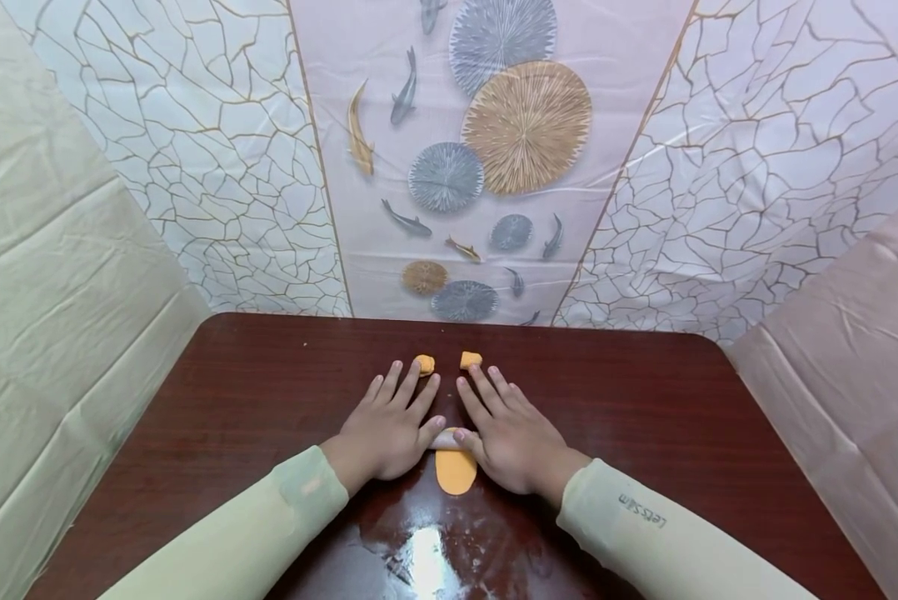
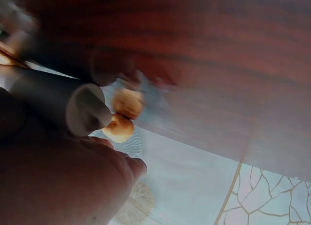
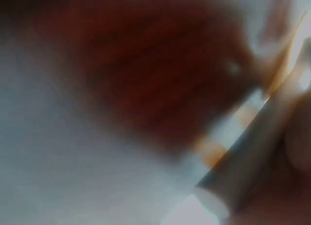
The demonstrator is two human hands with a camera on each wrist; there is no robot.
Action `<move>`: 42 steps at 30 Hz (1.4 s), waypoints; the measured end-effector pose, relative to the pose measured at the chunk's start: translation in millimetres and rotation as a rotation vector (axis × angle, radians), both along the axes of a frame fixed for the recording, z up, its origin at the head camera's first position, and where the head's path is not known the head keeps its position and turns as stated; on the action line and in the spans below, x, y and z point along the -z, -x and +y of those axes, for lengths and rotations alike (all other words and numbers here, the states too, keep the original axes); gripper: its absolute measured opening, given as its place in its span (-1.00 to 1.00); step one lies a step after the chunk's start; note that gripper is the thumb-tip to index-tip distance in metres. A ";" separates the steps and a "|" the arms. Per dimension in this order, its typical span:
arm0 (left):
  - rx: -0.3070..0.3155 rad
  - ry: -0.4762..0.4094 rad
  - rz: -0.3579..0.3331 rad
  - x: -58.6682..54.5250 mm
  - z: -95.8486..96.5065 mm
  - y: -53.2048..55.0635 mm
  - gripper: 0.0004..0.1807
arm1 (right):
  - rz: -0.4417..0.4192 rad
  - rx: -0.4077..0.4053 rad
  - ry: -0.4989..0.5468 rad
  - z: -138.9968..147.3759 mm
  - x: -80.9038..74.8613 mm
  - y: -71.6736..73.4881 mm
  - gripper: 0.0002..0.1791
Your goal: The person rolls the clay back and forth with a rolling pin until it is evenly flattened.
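Observation:
A flattened oval of orange dough or clay [image 1: 456, 475] lies on the table in front of the person. Across it sits a grey cylindrical roller [image 1: 445, 440], mostly hidden under the palms in the head view; its round end shows in the left wrist view. The left hand [image 1: 387, 432] rests on the roller's left part, fingers straight and spread. On the roller's right part rests the right hand [image 1: 515, 439], likewise with straight fingers. Past the fingertips are two small orange lumps, a rounded left one [image 1: 426, 364] and a blockier right one [image 1: 471, 359]. The right wrist view is blurred.
The dark red-brown table [image 1: 644, 392] has a glossy surface with wet-looking smears [image 1: 486, 550] near its front. A patterned cloth [image 1: 449, 242] hangs behind the far edge. Pale cloth also hangs along the left and right sides.

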State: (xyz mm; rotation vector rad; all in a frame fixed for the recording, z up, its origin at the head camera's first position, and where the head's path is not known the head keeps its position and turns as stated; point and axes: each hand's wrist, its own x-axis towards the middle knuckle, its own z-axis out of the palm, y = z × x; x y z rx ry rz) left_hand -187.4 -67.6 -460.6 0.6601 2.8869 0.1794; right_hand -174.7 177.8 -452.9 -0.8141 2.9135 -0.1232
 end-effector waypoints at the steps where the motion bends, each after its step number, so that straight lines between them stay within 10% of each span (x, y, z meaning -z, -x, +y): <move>1: 0.005 -0.005 -0.003 -0.3 -0.7 -1.7 -0.19 | 0.001 -0.005 -0.003 -0.2 0.0 -1.8 -0.13; 42: 0.138 -0.068 -0.123 -14.6 -10.7 -86.9 0.05 | -0.115 -0.106 -0.016 4.6 -17.8 -79.1 -0.09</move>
